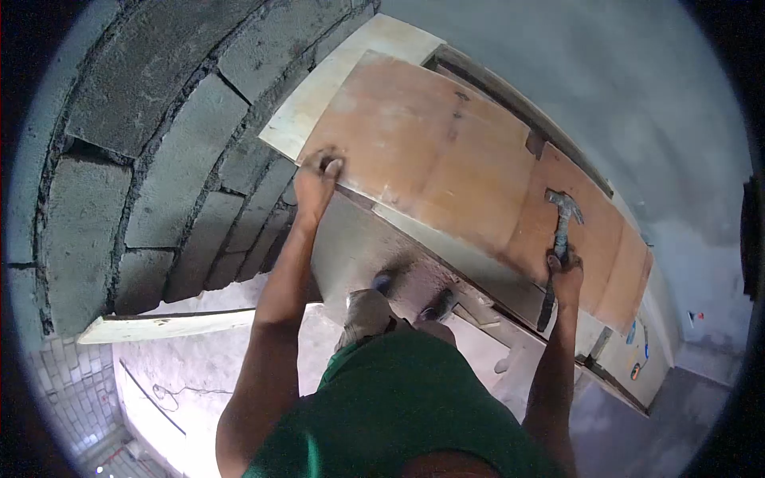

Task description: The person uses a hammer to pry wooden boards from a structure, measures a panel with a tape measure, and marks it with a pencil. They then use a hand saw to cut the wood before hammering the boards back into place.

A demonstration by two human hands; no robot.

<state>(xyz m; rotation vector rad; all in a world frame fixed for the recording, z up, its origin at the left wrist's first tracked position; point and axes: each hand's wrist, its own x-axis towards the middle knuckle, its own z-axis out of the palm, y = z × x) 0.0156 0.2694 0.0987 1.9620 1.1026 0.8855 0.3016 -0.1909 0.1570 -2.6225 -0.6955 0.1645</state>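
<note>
My right hand (566,273) is closed round the shaft of a claw hammer (562,227), whose metal head points away from me. The hammer is over an orange-brown plywood sheet (414,127), towards its right part. At the sheet's near left edge, my left hand (319,179) has its fingers curled, thumb against forefinger. Anything small inside that pinch is hidden and a little blurred. Beneath the plywood, a paler board (382,38) sticks out at the far left corner.
A block wall (175,175) rises on the left, and a smooth grey wall (621,88) stands behind the boards. Timber (454,291) runs along the near edge. An orange-and-blue tool (636,370) lies at the right end. A plank (175,325) and a cable (187,392) are lower left.
</note>
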